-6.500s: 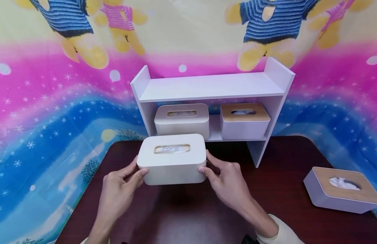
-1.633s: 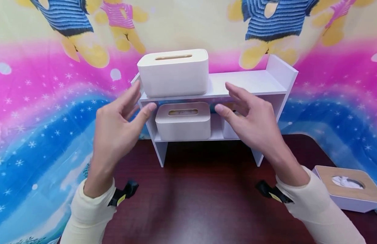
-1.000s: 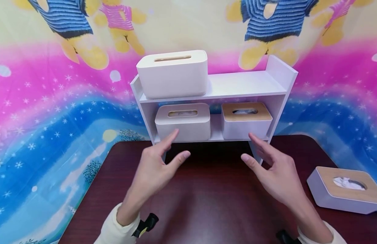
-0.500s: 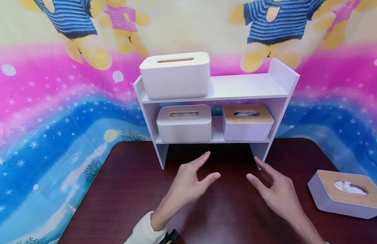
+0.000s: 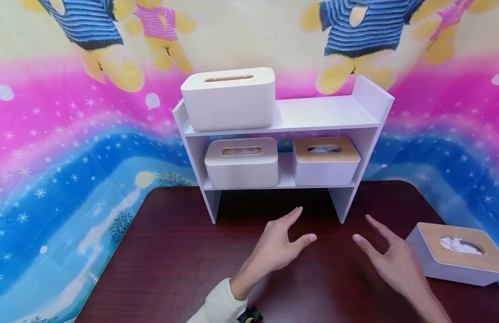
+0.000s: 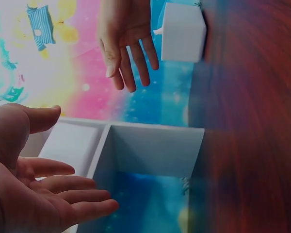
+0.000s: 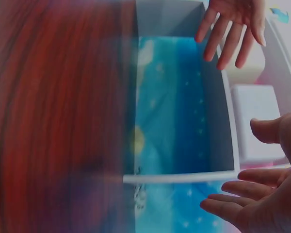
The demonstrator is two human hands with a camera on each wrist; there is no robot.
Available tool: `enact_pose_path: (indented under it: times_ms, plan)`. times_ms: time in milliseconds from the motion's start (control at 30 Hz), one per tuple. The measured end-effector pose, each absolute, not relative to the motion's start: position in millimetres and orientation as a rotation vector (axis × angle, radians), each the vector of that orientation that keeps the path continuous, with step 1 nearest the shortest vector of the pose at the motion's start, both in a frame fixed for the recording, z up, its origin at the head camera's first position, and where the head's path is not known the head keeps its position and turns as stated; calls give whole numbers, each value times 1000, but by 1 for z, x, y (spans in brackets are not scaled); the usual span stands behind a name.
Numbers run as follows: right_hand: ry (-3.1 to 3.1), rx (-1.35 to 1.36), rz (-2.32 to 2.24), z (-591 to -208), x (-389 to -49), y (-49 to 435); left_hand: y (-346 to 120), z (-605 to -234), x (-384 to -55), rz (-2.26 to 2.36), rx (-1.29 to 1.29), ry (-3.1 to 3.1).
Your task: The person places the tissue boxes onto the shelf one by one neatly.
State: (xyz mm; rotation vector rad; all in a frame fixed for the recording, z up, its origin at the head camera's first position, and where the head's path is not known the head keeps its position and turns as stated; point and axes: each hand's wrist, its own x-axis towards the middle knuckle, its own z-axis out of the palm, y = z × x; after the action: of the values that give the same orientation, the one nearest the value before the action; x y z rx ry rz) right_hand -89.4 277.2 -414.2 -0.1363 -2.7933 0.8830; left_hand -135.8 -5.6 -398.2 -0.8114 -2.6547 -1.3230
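Observation:
In the head view my left hand (image 5: 276,246) hovers over the table before the shelf, fingers spread and holding nothing. To its right, my right hand (image 5: 398,264) also holds nothing, its thumb and fingers apart. It is nearest to a tissue box with a wooden lid (image 5: 463,255) at the table's right, with white tissue in its slot. A cream tissue box (image 5: 229,105) sits on the shelf's top board at the left. On the lower board stand another cream tissue box (image 5: 242,170) and a smaller wooden-lidded tissue box (image 5: 327,168). Both wrist views show extended fingers.
A white two-tier shelf (image 5: 322,112) stands at the back of the dark red-brown table (image 5: 160,269). Behind it hangs a colourful backdrop (image 5: 71,112) printed with bears. The shelf's side legs come down onto the table.
The cream tissue box held in both hands earlier now sits on the top board, released. Both hands have since drawn down and moved right, toward the wooden-lidded box on the table.

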Motion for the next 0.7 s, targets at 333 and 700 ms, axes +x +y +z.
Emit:
enact_pose_path:
  times_ms: [333, 700]
  plan:
    - [-2785, -286, 785, -419, -81, 320, 26, -408, -138, -1309, -834, -2685]
    - [-2751, -499, 672, -424, -74, 359, 67, -412, -138, -1265, -841, -2738]
